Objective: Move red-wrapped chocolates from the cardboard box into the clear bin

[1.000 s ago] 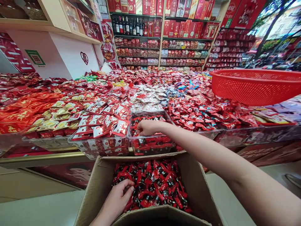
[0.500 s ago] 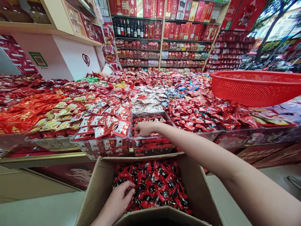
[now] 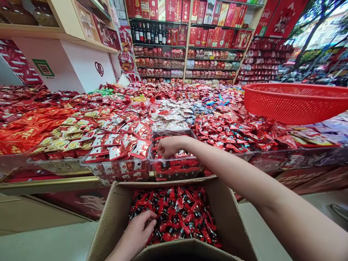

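An open cardboard box [image 3: 104, 217] in front of me holds a heap of small red-and-black wrapped candies [image 3: 176, 214]. My left hand [image 3: 140, 228] rests on the left side of that heap, thumb and forefinger a little apart, with nothing visible between them; its other fingers are mostly hidden. Just beyond the box stands a clear plastic bin [image 3: 174, 175] with similar red-and-black candies in it. My right hand [image 3: 171, 145] reaches down into this bin, fingers curled together and pointing downward. Whatever those fingers hold is hidden.
Left of the bin, another clear bin holds white-and-red packets [image 3: 116, 145]. Red twist-wrapped sweets [image 3: 223, 134] are piled to the right. A red mesh basket [image 3: 293, 103] sits on the goods at far right. Shelves with bottles [image 3: 149, 34] and boxes stand behind.
My right hand has shifted slightly right inside the clear bin, fingers still curled. The left hand stays almost where it was on the candies.
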Tool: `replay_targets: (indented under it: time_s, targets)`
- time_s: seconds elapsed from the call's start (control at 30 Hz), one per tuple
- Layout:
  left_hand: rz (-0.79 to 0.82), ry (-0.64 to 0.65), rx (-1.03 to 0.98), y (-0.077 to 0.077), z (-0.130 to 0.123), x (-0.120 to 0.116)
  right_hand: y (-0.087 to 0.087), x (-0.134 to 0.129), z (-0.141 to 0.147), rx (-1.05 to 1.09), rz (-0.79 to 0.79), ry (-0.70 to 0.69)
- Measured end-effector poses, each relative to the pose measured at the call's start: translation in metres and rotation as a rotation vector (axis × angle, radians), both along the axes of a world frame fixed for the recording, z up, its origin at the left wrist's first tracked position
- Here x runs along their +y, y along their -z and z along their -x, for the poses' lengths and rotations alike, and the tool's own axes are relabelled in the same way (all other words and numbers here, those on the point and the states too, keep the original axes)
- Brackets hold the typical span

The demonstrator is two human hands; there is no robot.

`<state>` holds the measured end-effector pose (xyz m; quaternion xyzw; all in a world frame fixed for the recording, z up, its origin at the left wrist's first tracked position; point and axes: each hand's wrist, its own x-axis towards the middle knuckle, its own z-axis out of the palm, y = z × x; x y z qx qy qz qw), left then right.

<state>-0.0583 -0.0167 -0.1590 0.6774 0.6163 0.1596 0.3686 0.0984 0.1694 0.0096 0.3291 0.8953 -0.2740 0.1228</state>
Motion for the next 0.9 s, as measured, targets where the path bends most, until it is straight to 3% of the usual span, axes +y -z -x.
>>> replay_targets:
  time_s: [0.4, 0.6, 0.9]
  targets:
    - [-0.008, 0.019, -0.008, 0.001, -0.001, 0.003, 0.009, 0.005, 0.021, -0.043, -0.135, -0.057]
    - [-0.014, 0.015, -0.019, 0.001, -0.001, 0.002, 0.021, 0.005, 0.016, -0.034, -0.157, -0.039]
    - [-0.011, 0.014, -0.016, 0.001, -0.001, 0.002, 0.018, 0.01, 0.01, 0.0, -0.123, -0.092]
